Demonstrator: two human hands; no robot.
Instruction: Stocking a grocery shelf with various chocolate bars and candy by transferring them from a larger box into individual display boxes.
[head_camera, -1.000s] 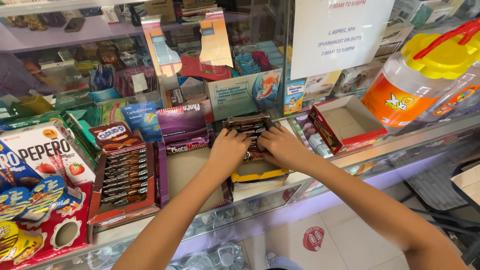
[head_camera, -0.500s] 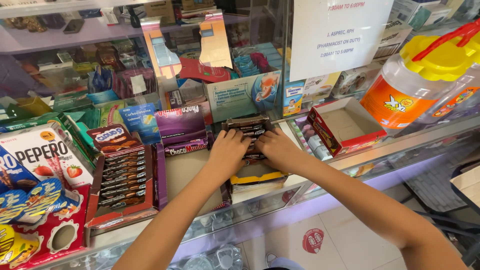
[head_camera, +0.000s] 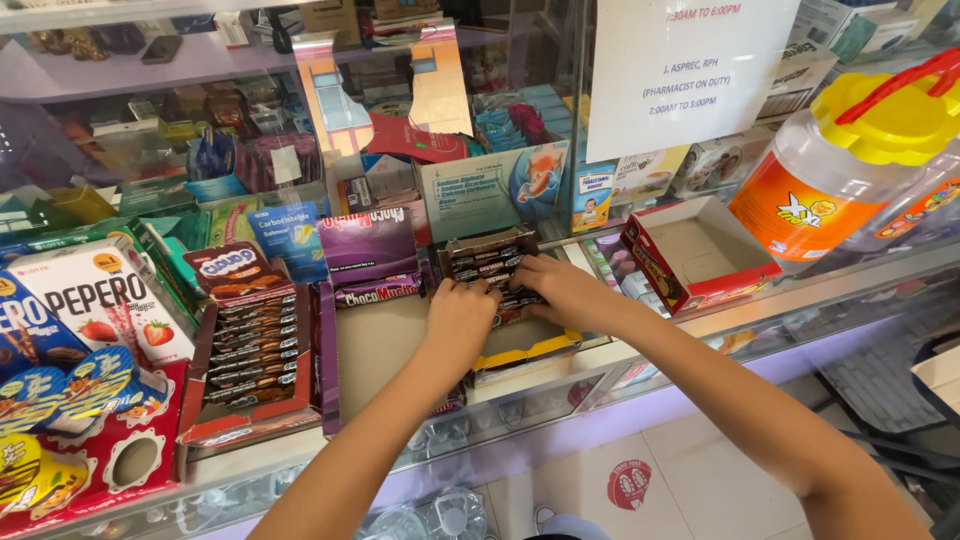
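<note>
Both my hands rest on a row of dark-wrapped chocolate bars (head_camera: 490, 268) in a brown and yellow display box (head_camera: 525, 350) on a glass counter. My left hand (head_camera: 462, 312) presses its fingertips on the near ends of the bars from the left. My right hand (head_camera: 556, 288) covers the bars from the right, fingers curled over them. To the left, a purple box (head_camera: 372, 248) stands almost bare inside, with a few purple bars at its back.
A brown box of dark bars (head_camera: 250, 335) sits further left, beside biscuit-stick packs (head_camera: 95, 300). An open red carton (head_camera: 700, 255) with nothing in it and a big orange jar with a yellow lid (head_camera: 850, 170) stand right. A glass pane with a paper notice (head_camera: 690, 70) rises behind.
Both hands have stayed on the dark bars, shifting only slightly over them. The view has tilted a little.
</note>
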